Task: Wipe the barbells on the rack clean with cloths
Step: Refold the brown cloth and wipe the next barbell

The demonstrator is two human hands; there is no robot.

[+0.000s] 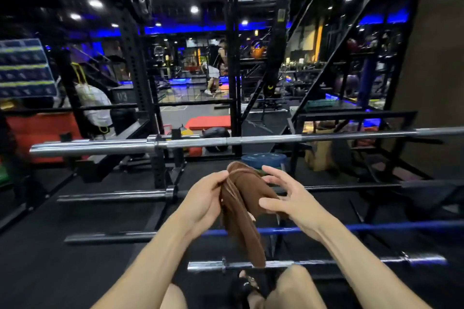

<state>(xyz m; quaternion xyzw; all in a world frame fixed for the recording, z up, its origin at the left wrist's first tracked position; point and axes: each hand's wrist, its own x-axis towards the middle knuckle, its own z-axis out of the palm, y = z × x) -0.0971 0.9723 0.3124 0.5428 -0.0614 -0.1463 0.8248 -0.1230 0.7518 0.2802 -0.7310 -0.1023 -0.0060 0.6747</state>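
While barbells (226, 142) wait, cloth (242, 206) between hands

Dim gym, bright ceiling spots, blue glow, edges warped and blurred.

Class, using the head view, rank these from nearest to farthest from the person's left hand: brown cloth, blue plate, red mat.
1. brown cloth: gripped by the left hand.
2. blue plate: just beyond, under the top barbell.
3. red mat: far floor behind.
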